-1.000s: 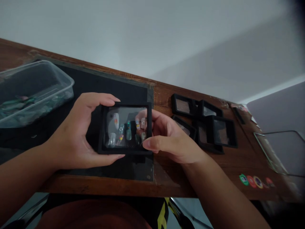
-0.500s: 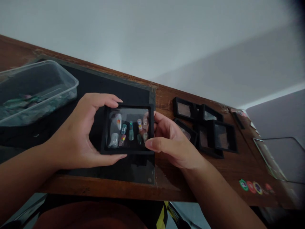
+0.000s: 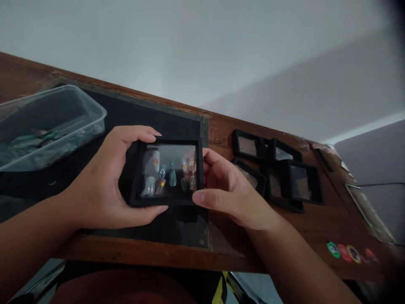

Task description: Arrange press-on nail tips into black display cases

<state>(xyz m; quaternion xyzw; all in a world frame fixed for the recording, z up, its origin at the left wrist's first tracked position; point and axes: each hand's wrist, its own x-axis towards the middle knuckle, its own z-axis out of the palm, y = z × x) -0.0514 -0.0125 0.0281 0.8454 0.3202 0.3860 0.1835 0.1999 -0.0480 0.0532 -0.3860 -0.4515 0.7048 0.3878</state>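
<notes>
A black display frame (image 3: 167, 202) with a clear film window is held up over the dark mat. Inside it show several decorated press-on nails (image 3: 172, 175), some pale, some teal, a few with small coloured ornaments. My left hand (image 3: 98, 181) wraps the frame's left side, fingers along the top edge and thumb along the bottom. At the lower right corner, my right hand (image 3: 230, 188) grips with its thumb in front and its fingers curled behind the right edge. The tips of those fingers are partly hidden by the frame.
A clear plastic tub (image 3: 79, 122) of wrapped greenish pieces stands at left on the black mat (image 3: 152, 112). Several more black frames (image 3: 305, 183) lie in a loose pile on the wooden table (image 3: 319, 228) at right. Round colourful stickers (image 3: 352, 254) sit near the front edge.
The frame has tilted slightly, and its reflections have shifted. My right thumb has slid a little lower toward the corner. The whole view has shifted slightly.
</notes>
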